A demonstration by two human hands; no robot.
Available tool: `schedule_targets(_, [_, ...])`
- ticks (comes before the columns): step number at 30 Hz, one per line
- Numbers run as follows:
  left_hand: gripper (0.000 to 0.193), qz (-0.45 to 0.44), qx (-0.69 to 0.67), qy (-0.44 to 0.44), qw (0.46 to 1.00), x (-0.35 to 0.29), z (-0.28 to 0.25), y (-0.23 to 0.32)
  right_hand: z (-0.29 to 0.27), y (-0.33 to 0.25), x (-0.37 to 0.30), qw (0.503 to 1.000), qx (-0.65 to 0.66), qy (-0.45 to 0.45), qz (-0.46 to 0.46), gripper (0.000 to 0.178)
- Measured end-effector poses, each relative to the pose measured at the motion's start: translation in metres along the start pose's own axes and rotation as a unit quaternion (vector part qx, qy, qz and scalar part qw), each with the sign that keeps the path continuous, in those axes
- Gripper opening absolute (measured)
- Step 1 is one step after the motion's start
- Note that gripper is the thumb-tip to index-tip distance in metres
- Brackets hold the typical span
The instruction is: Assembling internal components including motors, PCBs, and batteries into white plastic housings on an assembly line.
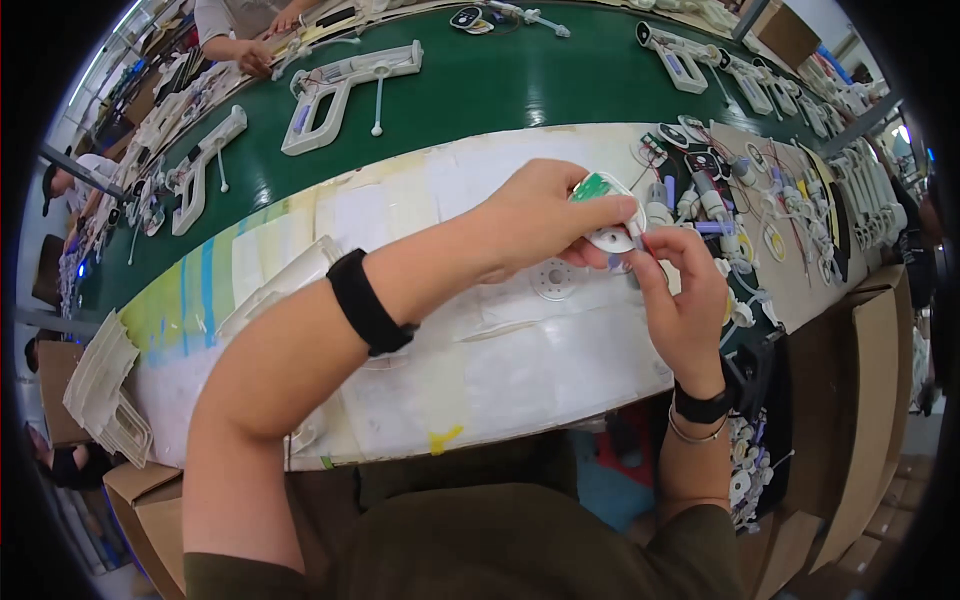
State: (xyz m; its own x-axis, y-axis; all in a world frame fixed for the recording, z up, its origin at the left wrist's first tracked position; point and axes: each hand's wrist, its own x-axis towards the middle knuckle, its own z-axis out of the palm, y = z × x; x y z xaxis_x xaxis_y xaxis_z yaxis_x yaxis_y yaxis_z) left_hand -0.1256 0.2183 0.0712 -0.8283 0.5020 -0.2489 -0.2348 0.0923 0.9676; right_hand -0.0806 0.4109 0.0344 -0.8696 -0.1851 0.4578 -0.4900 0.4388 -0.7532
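Note:
Over the right part of the white-covered worktable (500, 380), my left hand (540, 215) is closed round a small rounded white plastic part (609, 240). A green circuit board (590, 188) shows at its upper left, and a white wire loops along its edge. My right hand (685, 295) is closed in a pinch at the lower right edge of this part; what lies between thumb and finger is too small to make out. Just below my left hand, a flat white disc (551, 281) with small holes lies on the table. A long white plastic shell (285, 285) rests beyond my left forearm.
A heap of white and purple parts with wires (715, 195) covers the table's right end. Beyond runs a green conveyor belt (460, 90) with white cordless-vacuum-like bodies (335, 95). Stacked white shells (110, 390) stand at left, a cardboard box (840, 420) at right. A co-worker's hand (253, 57) works across the belt.

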Motion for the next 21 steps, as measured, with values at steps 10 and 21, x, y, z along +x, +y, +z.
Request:
schedule_targets(10, [0.037,0.46,0.24,0.193,0.833,-0.097,0.001,0.076,0.01,-0.038,-0.005,0.954,0.285,-0.085,-0.03,0.094])
schedule_targets(21, [0.026,0.435,0.411,0.247,0.762,-0.164,-0.043,0.085,0.059,-0.088,0.031,0.929,0.319,-0.17,-0.076,0.074])
